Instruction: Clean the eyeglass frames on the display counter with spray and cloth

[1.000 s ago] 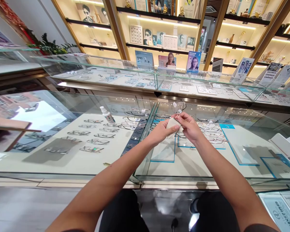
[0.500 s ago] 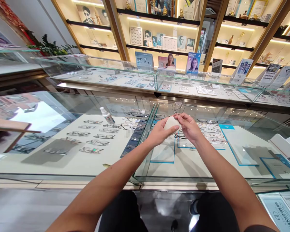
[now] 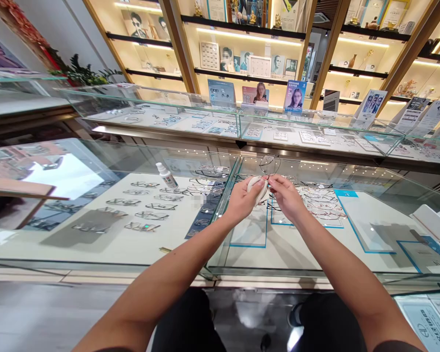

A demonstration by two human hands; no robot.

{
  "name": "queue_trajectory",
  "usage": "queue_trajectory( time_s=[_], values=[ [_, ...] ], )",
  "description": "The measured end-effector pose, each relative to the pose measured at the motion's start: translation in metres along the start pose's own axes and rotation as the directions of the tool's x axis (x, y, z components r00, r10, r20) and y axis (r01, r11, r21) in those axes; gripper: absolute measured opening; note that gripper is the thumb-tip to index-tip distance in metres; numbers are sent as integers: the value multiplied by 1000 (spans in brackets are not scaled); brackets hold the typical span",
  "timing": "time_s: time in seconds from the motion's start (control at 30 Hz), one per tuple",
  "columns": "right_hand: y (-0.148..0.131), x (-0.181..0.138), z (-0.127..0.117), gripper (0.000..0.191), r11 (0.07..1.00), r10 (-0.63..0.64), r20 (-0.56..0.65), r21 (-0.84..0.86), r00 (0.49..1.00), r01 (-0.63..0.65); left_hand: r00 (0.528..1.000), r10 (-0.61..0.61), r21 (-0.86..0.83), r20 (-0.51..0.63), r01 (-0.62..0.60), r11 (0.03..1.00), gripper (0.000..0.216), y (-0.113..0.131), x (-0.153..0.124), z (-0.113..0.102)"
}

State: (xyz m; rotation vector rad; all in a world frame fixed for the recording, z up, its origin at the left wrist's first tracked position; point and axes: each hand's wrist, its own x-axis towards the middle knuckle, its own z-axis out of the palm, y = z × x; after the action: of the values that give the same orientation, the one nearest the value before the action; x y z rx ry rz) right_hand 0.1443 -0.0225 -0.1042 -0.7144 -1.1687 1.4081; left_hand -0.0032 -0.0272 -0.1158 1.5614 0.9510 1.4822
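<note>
Work in hand is prob. sitting mid-job: a pale cloth point(image 3: 257, 189) is bunching b/w the hands, w/ a pair of glasses point(image 3: 270, 165) showing as a thin lens outline just past the fingertips. Seemingly the cloth is going over the glasses; which lens or side is done, can't tell, as fingers & cloth are hiding most of it. Nothing is looking finished: neither cloth nor glasses is lying on the counter point(image 3: 286, 260), so the remaining wiping, if any, & setting down are prob. pending.

L hand point(image 3: 241, 198) is closing round the cloth, thumb pressing on top, fingers curling behind. R hand point(image 3: 286, 191) is pinching w/ thumb & fingertips at the cloth's R edge, prob. gripping the frame there; exact contact is too small to tell. Both hands are meeting above the counter, nearly touching. L forearm point(image 3: 196, 244) & R forearm point(image 3: 333, 244) are reaching fwd & inward, making a V w/ the hands at its far tip.

Spray bottle point(image 3: 166, 176) is standing to the L, apart from both hands; rows of frames point(image 3: 161, 206) are lying nearby.
</note>
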Motion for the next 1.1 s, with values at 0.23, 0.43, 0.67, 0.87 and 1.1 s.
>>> queue_trajectory(
  time_s=[0.23, 0.43, 0.67, 0.87, 1.1],
  values=[
    [3, 6, -10, 32, 998, -49, -94, -50, 994, 44, 990, -46, 57, 130, 39, 998, 75, -9, 11, -5],
    [-7, 7, -17, 28, 970, -155, -85, -203, 984, 135, 977, -213, -123, 6, 212, 970, 83, -20, 25, -14],
    [-4, 1, -12, 31, 954, -60, 46, -293, 997, 71, 941, -339, -281, -13, 322, 904, 79, -21, 29, -21],
    [0, 0, -8, 29, 950, -34, 52, -309, 998, 48, 956, -254, -246, 151, 285, 927, 77, -9, 24, -17],
    [-3, 1, -10, 26, 971, 16, 34, -239, 999, -7, 948, -243, -252, 207, 292, 922, 60, 2, 25, -24]
  ],
)
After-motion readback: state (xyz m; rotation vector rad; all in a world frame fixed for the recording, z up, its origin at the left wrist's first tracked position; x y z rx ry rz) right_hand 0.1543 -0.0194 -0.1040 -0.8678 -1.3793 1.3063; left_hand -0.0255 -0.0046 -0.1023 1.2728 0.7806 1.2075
